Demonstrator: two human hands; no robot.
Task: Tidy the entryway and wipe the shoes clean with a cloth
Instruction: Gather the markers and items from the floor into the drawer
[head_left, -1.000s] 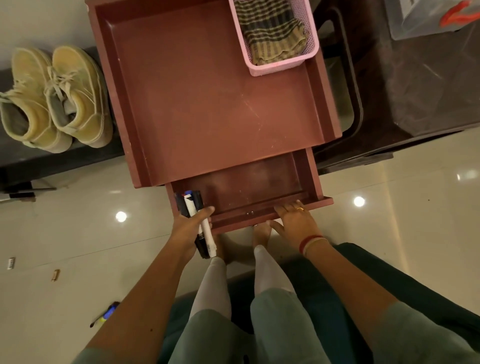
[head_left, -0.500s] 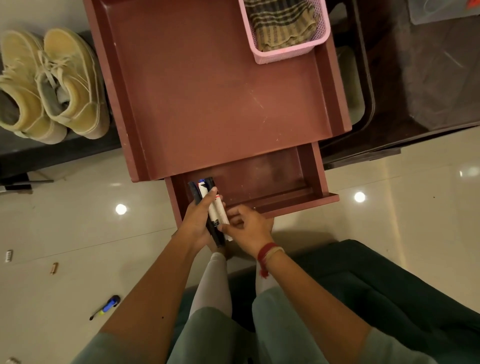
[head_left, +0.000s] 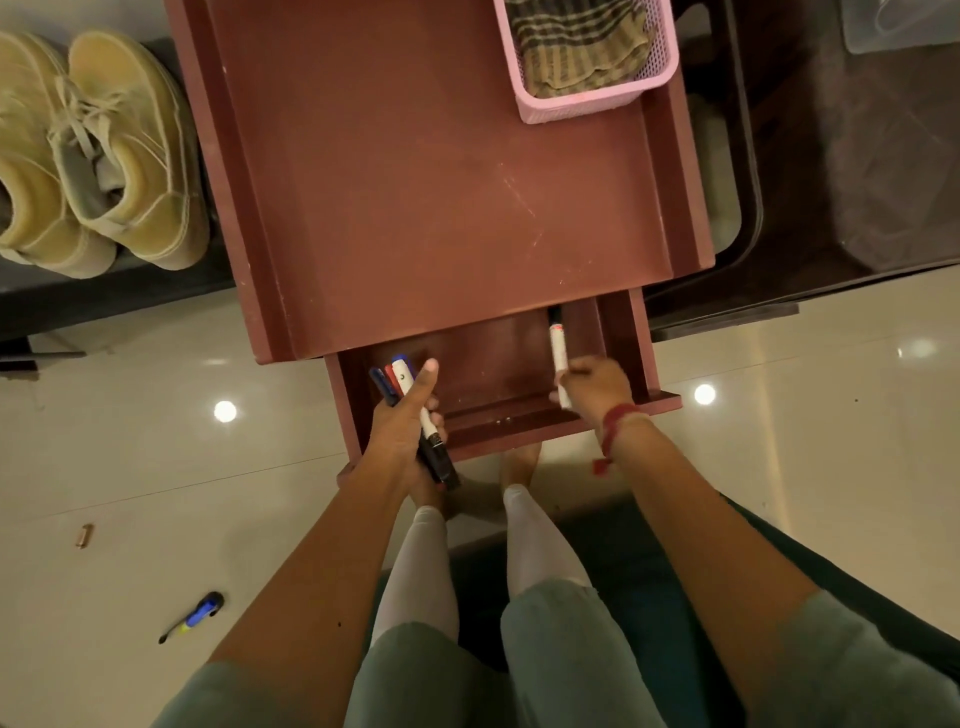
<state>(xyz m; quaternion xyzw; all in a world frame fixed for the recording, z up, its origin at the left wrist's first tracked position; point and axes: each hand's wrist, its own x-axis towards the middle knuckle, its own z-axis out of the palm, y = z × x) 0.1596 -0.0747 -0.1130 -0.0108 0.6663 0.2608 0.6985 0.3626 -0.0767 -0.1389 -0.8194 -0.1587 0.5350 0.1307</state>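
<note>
We look down past a person's knees at a reddish-brown wooden side table (head_left: 415, 182) whose shallow drawer (head_left: 488, 374) stands pulled out toward us. The left hand (head_left: 402, 431) clenches a bundle of marker pens (head_left: 401, 375) over the drawer's near left corner. Its thumb is stretched along a white barrel, and the blue and red caps point away from us. The right hand (head_left: 592, 387), a red thread band (head_left: 618, 418) at its wrist, pinches a single white marker with a black cap (head_left: 557, 343) by its near end at the drawer's right side. That marker points toward the drawer's back, and we cannot tell whether its far end touches the drawer's bottom.

In the far right corner of the table top sits a pink plastic mesh basket (head_left: 587, 106) holding a folded brown checked cloth (head_left: 576, 47). The pair of pale yellow lace-up shoes (head_left: 104, 156) stands side by side on a dark low shelf (head_left: 104, 299) just beside the table's left edge, well apart from both hands. On the glossy cream tiled floor (head_left: 130, 441) to our left lies a blue-and-black screwdriver (head_left: 195, 616). Beyond it is a small brownish item we cannot identify.
</note>
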